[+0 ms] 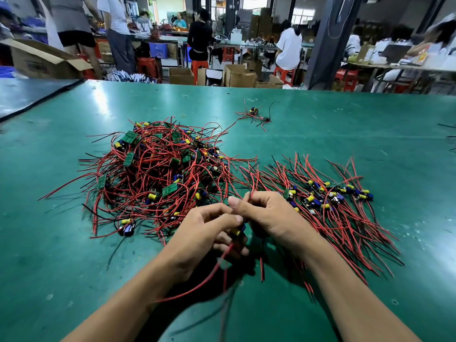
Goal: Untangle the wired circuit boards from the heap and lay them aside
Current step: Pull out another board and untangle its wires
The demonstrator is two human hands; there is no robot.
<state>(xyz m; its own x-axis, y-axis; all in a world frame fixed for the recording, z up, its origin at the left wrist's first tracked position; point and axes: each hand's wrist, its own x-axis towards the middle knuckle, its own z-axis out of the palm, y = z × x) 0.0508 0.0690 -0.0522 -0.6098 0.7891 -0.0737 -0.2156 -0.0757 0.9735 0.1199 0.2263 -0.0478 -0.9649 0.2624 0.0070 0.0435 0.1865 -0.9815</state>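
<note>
— Which step is this?
— One wired board [238, 230] is out of the heap [160, 169] at ten o'clock. The left hand [206, 234] curls round it and the right hand [275, 218] pinches its red wires [250, 190].
— And next?
— Likely free the trailing leads [215, 269], then lay it on the sorted row [333, 198] at two o'clock.

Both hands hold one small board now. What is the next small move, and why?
Probably carry it right and lay it beside the sorted row. The left hand holds the board, the right hand pinches its red wires, and they seem free of the heap.
</note>
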